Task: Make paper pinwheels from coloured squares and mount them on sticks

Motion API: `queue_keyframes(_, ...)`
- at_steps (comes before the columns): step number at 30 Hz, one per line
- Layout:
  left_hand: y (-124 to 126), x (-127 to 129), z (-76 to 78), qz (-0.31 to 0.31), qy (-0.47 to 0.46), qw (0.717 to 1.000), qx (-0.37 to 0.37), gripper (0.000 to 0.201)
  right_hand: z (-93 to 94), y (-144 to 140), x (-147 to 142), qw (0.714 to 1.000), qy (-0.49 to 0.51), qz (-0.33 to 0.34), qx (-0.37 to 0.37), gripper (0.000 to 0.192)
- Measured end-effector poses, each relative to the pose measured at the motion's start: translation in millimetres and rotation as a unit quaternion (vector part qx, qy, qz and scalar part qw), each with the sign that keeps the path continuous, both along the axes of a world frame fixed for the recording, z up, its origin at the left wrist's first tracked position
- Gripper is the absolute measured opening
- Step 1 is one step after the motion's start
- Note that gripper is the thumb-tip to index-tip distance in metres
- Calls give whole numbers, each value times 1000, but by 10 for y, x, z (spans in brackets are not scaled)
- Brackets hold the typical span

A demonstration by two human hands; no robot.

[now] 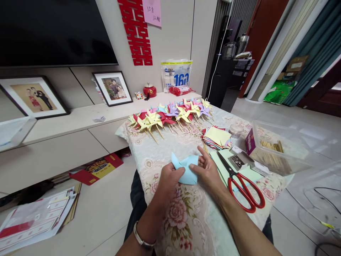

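Observation:
Between my two hands is a light blue paper pinwheel (188, 176), partly folded, with one corner standing up on the left. My left hand (170, 177) pinches it, thumb pressed near the folded middle. On the other side my right hand (206, 167) grips the paper's right part, thumb in front and fingers behind. Red-handled scissors (241, 185) lie to the right on pale green paper sheets (221, 167). Just beyond them a small box of metal pins (237, 161) sits uncovered. A stack of coloured paper squares (217, 137) rests past my right hand.
Finished pinwheels on sticks (170, 115) crowd the table's far side. At the right, a clear plastic bin (282, 142) holds wooden sticks (271, 153); a small round container (236, 130) stands beside it. A flowered tablecloth (178, 213) covers the table. Behind is a low white cabinet (80, 121).

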State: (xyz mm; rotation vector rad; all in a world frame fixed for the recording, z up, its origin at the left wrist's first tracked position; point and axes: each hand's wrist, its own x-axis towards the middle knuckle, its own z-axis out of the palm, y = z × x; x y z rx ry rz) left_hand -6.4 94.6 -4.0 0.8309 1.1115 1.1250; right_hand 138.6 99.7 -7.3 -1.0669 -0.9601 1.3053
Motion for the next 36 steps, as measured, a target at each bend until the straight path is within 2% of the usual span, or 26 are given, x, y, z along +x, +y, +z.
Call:
queue_keyframes(2,33,-45,-7,18,-11,1000,-5,20,-23,0,24,996,-39,-62,51,76)
queue_keyframes(4,63,-90,-1,33,-16,999,-9,22,-29,-15,44,985,-97,-91,106,46)
queue_keyframes(6,85,-131,20,38,-22,999,-12,22,-16,-38,51,968,-171,-74,170,20)
queue_keyframes(8,97,-168,50,33,-35,999,-17,22,4,-58,42,943,-237,-35,230,8)
queue_keyframes(11,101,-212,85,17,-57,998,-34,23,16,-66,12,917,-283,14,281,12)
queue_keyframes(17,105,-231,55,6,-49,999,-24,18,-20,-59,0,896,-303,68,317,20)
queue_keyframes(20,105,-219,21,14,-28,999,-7,14,-7,-65,11,893,-302,94,321,18)
queue_keyframes(28,61,-191,-70,0,37,999,19,11,63,-85,15,909,-265,126,298,11)
queue_keyframes(36,89,-217,6,-11,34,999,13,14,-5,-64,35,886,-294,143,330,17)
